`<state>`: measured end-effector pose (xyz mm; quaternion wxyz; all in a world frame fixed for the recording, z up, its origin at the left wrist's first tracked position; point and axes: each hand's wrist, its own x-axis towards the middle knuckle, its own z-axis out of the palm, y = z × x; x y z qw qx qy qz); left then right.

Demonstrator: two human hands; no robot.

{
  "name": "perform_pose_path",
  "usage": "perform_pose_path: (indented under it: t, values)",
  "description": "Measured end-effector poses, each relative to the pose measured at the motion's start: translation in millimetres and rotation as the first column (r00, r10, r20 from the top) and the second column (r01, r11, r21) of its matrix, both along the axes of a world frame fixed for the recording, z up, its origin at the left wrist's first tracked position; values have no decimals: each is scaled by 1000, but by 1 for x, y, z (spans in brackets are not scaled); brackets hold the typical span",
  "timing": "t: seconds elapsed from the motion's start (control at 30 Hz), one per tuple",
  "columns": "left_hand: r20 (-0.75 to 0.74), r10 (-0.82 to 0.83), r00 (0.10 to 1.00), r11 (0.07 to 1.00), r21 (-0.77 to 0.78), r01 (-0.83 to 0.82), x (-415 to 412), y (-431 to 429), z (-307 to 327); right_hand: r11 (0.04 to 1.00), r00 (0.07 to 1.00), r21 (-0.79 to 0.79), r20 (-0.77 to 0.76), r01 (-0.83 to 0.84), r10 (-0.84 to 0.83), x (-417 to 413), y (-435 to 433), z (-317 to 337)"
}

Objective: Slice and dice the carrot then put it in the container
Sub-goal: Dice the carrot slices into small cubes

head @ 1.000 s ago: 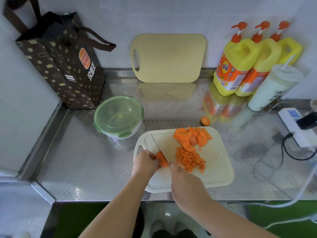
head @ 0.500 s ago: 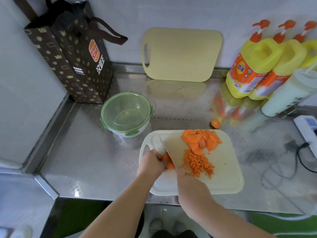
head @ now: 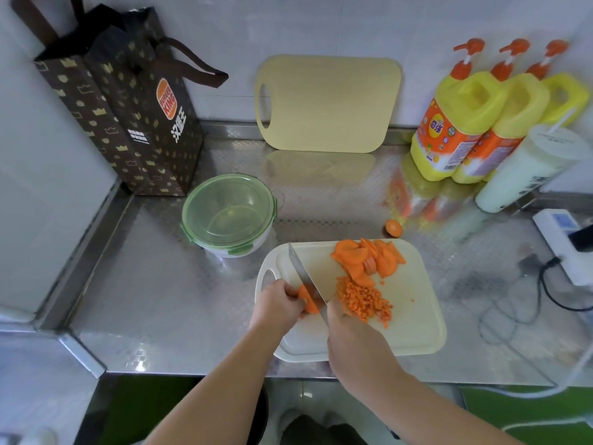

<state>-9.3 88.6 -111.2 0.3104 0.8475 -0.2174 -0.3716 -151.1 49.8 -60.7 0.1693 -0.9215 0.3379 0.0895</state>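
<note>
On board (head: 401, 319): carrot (head: 308, 300) in left fingers' (head: 290, 294) pinch, knife (head: 301, 270) in right fingers' (head: 336, 313) grip.

Head camera looks steeply down, close over the counter (head: 160, 300); edges seemingly warped.

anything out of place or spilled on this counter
One carrot end lies off the cutting board, on the steel counter in front of the yellow bottles. A few diced crumbs have strayed from the diced pile but stay on the board. Nothing else stands out.
</note>
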Motion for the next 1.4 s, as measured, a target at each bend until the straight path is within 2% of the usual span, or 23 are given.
perform_pose_path:
  t: [0.23,0.63,0.93,1.13,1.4]
  values:
    - [-27,32,999,999,-11,-32,-1,1,0,998,997,48,-67,33,-29,1,5,-6]
    - [-29,-11,1000,1000,25,12,1,-3,5,994,996,94,-79,52,-44,11,8,-17]
    - [29,-30,999,999,30,29,0,1,3,996,996,32,34,80,-81,3,-2,-6]
    - [21,-5,1000,999,34,5,-1,1,3,999,999,31,29,31,-32,2,5,1]
    - [17,32,999,999,19,-33,-3,1,2,997,999,51,-15,53,-52,5,13,-6]
